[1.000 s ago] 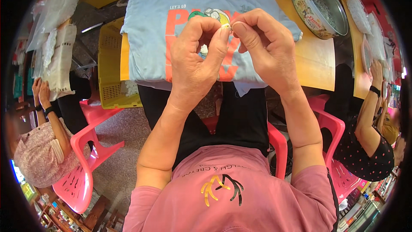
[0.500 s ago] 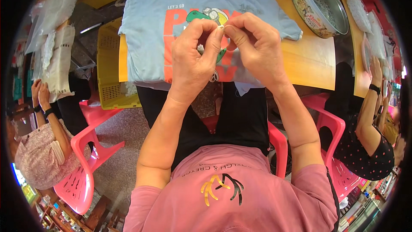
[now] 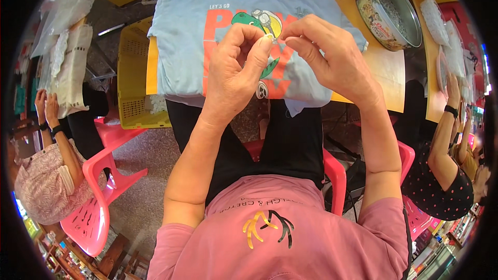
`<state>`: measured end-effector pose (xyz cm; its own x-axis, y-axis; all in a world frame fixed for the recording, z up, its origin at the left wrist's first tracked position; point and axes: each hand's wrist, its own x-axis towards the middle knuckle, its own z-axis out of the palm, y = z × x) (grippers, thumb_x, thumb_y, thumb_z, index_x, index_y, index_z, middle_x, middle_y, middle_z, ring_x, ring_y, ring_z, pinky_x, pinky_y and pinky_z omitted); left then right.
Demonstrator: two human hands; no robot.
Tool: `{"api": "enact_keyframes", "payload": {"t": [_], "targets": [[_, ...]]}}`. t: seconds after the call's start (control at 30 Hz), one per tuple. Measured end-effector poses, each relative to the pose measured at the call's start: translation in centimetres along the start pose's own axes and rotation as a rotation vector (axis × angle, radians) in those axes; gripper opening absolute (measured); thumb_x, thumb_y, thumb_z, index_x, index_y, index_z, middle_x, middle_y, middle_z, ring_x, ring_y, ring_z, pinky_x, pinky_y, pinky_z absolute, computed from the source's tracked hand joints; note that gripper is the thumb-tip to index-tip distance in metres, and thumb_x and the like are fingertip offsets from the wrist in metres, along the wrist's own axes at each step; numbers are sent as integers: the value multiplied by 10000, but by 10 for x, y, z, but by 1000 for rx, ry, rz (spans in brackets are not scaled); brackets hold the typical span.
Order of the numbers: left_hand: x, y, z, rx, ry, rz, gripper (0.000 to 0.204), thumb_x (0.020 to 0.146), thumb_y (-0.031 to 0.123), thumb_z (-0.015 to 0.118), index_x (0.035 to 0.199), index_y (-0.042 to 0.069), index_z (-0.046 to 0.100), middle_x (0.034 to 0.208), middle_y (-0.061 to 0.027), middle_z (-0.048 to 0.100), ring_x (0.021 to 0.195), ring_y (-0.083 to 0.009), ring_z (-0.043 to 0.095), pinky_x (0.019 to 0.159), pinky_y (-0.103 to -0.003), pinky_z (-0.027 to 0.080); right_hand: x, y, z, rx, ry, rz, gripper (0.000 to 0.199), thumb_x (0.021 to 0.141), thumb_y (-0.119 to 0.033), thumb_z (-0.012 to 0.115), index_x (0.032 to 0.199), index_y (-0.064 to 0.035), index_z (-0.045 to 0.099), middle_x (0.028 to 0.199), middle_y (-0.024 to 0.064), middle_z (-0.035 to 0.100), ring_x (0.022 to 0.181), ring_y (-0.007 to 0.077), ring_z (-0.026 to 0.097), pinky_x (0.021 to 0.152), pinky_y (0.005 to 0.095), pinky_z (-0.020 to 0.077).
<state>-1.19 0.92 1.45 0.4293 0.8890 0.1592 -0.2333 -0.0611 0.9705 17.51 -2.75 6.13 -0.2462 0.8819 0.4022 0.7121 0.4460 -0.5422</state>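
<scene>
A light blue T-shirt [image 3: 181,46] with a green cartoon dinosaur and red print lies spread on the table before me. Above its print, my left hand [image 3: 236,70] pinches a small whitish piece [image 3: 272,38] between thumb and forefinger; its kind is too small to tell. Just to the right, my right hand [image 3: 332,54] holds thumb and forefinger together in a pinch, a little apart from the left fingertips. Whatever those right fingers hold, if anything, does not show. Neither hand appears to grip the shirt.
On the table's right stands an oval tin [image 3: 371,13] holding small greyish bits. A yellow plastic crate [image 3: 136,109] sits left of the table [image 3: 386,80]. Pink chairs [image 3: 98,186] flank me. Two people work at either side, with a sleeve [image 3: 44,181] at left and another [image 3: 448,186] at right.
My right hand has drawn away to the right, so the fingertips that met are now slightly apart. The left hand stays nearly in place, still pinching.
</scene>
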Motion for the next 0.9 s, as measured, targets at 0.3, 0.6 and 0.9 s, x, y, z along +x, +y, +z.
{"api": "enact_keyframes", "payload": {"t": [0.3,0.6,0.9], "targets": [[-5,11,-2,42,-59,44,97,951,89,602,939,15,541,838,10,574,753,-46,539,687,-216,455,-2,-2,2,127,-84,-39,77,930,-70,585,917,4,568,797,118,583,673,287,557,606,343,444],[-7,21,7,44,-102,124,70,937,46,600,919,8,544,792,-2,550,705,-56,532,648,-215,439,-8,-4,5,221,36,-125,117,941,-81,577,883,15,543,770,104,547,658,264,530,587,326,431],[-6,21,9,136,-84,146,64,921,18,610,899,10,550,752,-6,533,652,-58,506,579,-224,400,-7,0,4,205,17,-162,78,904,-24,599,885,27,542,768,118,544,655,300,525,578,351,440]]}}
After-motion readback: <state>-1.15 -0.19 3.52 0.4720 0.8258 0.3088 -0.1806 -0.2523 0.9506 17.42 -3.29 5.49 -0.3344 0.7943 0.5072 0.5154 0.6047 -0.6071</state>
